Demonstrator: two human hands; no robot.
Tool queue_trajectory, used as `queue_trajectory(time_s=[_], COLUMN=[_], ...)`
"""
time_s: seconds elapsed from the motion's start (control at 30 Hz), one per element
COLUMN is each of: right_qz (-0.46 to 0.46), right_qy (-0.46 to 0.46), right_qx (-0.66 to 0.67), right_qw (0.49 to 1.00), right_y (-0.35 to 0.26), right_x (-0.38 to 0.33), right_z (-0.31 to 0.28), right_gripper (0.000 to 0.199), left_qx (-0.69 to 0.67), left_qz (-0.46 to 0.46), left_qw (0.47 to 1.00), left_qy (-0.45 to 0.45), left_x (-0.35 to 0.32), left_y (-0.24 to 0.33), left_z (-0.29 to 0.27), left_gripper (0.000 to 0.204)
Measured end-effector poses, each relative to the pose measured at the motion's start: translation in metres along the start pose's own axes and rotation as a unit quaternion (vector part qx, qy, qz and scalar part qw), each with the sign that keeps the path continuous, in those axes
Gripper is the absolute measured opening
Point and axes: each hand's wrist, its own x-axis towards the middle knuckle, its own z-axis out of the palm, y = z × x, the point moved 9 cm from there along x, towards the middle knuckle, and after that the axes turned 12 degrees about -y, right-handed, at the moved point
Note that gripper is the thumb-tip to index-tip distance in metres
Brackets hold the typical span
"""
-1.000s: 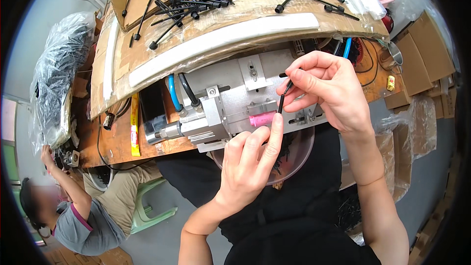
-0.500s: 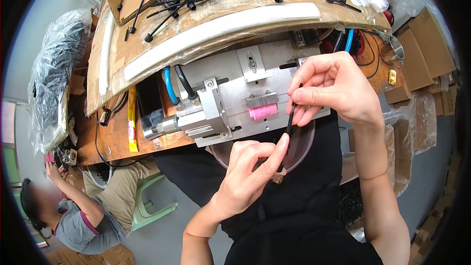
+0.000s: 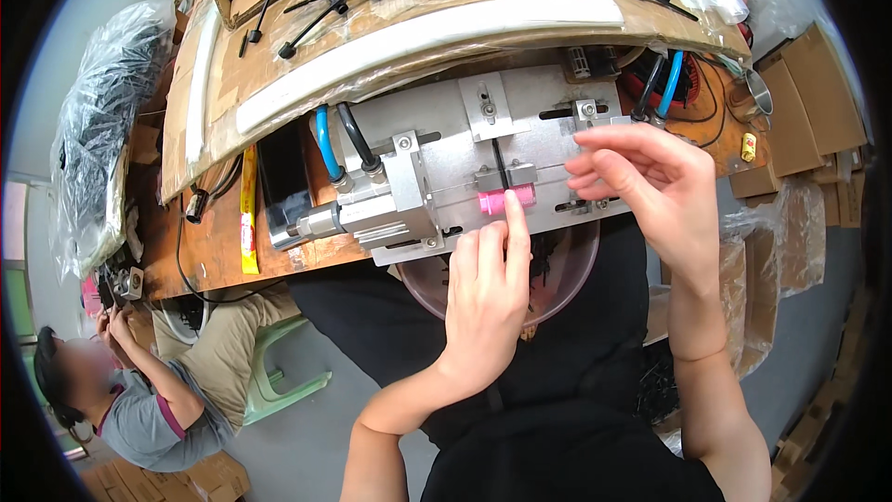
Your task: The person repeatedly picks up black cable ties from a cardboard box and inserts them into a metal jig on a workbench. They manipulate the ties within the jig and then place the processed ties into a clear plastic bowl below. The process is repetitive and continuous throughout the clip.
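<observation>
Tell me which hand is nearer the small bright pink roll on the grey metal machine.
Left: the left hand has its extended index finger at the pink roll. The right hand hovers apart, to the roll's right.

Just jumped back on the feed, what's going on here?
The person's left hand has its index finger extended to the near end of a slim black part, which lies across the metal fixture by a pink piece. The right hand hovers open to the right. A co-worker sits at far left.
</observation>
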Motion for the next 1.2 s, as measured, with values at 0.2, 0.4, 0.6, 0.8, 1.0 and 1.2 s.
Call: queue_trajectory(time_s=[0.2, 0.4, 0.6, 0.8, 1.0, 1.2], right_qz=[-0.063, -0.129, -0.310, -0.181, -0.102, -0.052], right_qy=[0.048, 0.054, 0.023, -0.047, -0.040, 0.045], right_qx=[-0.014, -0.120, -0.464, -0.640, -0.623, -0.393], right_qw=[0.997, 0.983, 0.830, 0.745, 0.774, 0.917], right_y=[-0.011, -0.034, -0.108, -0.083, -0.096, -0.120], right_x=[-0.017, 0.001, 0.108, 0.201, 0.173, 0.105], right_z=[-0.007, 0.003, 0.035, 0.061, 0.000, -0.041], right_gripper=[0.015, 0.010, 0.011, 0.015, 0.023, 0.025], left_qx=[0.000, 0.009, -0.041, -0.106, -0.051, 0.045], left_qz=[-0.008, 0.019, 0.076, -0.008, 0.038, 0.077], left_qw=[1.000, 0.999, 0.989, 0.990, 0.997, 0.988], left_qy=[-0.019, -0.032, 0.123, -0.088, -0.044, 0.128], left_x=[0.003, 0.004, 0.059, 0.117, 0.093, 0.040], left_y=[0.000, -0.003, -0.055, -0.168, -0.144, -0.055], left_z=[0.010, 0.001, -0.114, -0.132, -0.151, -0.111], left_gripper=[0.066, 0.065, 0.036, 0.013, 0.031, 0.072])
